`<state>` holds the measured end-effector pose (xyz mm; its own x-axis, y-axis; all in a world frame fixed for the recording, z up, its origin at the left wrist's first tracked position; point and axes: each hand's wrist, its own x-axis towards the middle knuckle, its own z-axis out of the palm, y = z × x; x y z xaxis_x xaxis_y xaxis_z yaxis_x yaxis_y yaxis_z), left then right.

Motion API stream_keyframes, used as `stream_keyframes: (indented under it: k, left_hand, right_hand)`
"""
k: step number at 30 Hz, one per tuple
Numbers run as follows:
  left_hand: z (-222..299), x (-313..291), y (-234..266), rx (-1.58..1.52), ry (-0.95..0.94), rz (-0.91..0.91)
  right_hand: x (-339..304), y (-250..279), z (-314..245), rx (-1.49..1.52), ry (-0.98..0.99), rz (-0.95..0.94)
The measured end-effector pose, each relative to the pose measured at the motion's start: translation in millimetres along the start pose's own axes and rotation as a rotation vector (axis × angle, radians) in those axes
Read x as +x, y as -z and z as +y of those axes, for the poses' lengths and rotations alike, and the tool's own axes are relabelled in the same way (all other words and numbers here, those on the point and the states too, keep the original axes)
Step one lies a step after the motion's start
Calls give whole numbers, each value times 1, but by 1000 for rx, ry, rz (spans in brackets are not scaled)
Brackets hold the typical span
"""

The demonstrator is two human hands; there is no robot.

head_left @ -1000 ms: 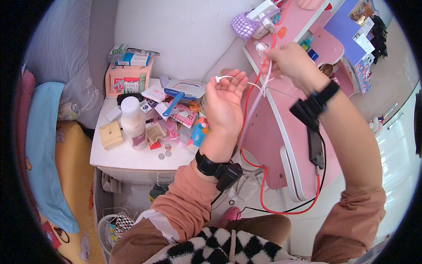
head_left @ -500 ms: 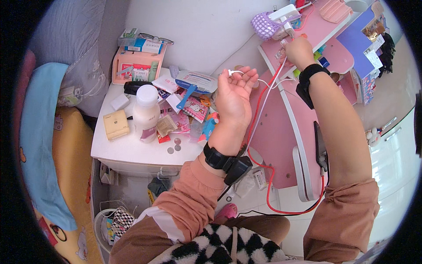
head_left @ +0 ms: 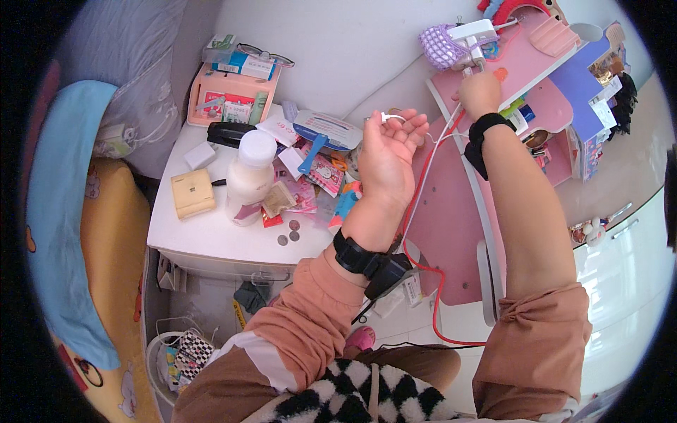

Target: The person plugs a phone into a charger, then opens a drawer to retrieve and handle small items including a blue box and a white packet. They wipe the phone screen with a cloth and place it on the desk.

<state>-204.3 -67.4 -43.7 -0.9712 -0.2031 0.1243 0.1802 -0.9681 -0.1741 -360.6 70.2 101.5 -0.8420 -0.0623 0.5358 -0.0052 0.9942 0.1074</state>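
Note:
My left hand point(head_left: 389, 158) is raised palm up over the nightstand's right side, its thumb and fingers closed on the white plug point(head_left: 385, 118) of a thin white cable. My right hand point(head_left: 481, 93) is closed at the pink desk's edge, just below a white power strip point(head_left: 474, 31) with a white charger point(head_left: 477, 53) in it. From beneath that hand runs a red cable point(head_left: 423, 169), whose upper end the fingers cover. A small pale connector point(head_left: 467, 72) shows at my right fingertips. The white cable hangs between both hands, alongside the red one.
A purple crocheted pouch point(head_left: 441, 48) sits beside the power strip. On the white nightstand point(head_left: 180, 236) stand a white bottle point(head_left: 251, 176), a beige box point(head_left: 192, 194), a blue-handled fan point(head_left: 328, 132), packets and coins. A bin point(head_left: 159, 366) stands on the floor at lower left.
The view has shifted slightly, moving the nightstand and power strip rightward in the picture. My right hand sits slightly lower relative to the charger, and its arm has swung left. My left hand keeps the white plug.

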Motion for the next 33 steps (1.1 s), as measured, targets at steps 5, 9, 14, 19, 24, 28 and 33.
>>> stream_keyframes:
  k: [5,9,14,19,24,28,33]
  left_hand:
    - [0,3,2,9,-3,-21]
    - [0,4,4,3,8,-25]
    - [2,3,3,6,17,-25]
    - [7,4,2,13,21,6]
    - [10,4,2,26,15,3]
    - [10,5,3,40,17,-2]
    - [10,3,3,67,27,-12]
  right_hand:
    - [9,-27,10,146,-28,95]
    - [6,-31,7,127,-47,97]
    - [-4,-32,-9,225,-180,227]
    - [-4,-40,-13,219,-124,372]
    - [-3,-42,-28,631,-347,328]
    - [-12,-42,-40,544,-346,415]
    - [-14,-48,-54,778,-441,535]
